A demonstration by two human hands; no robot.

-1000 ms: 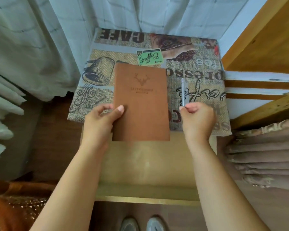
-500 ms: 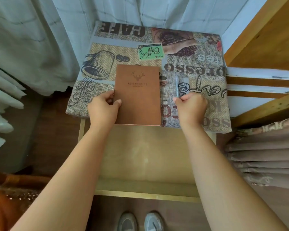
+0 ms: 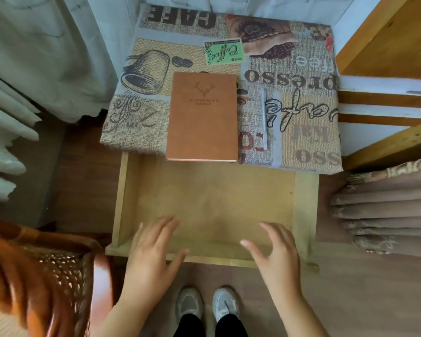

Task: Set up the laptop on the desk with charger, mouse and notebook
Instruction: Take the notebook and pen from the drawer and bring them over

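Flanking notebook (image 3: pixel 202 117): pen (image 3: pixel 263 117) (drawer (image 3: pixel 304 205) open).

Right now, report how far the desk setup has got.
Done: brown notebook and pen lie on the desk's café-print cloth. In hand: nothing; left hand and right hand hover open over the empty drawer. Left: laptop, charger, mouse; none visible.

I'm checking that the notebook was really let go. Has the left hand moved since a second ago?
Yes. The left hand has left the notebook on the printed cloth and pulled back toward the person, now open over the drawer's front edge.
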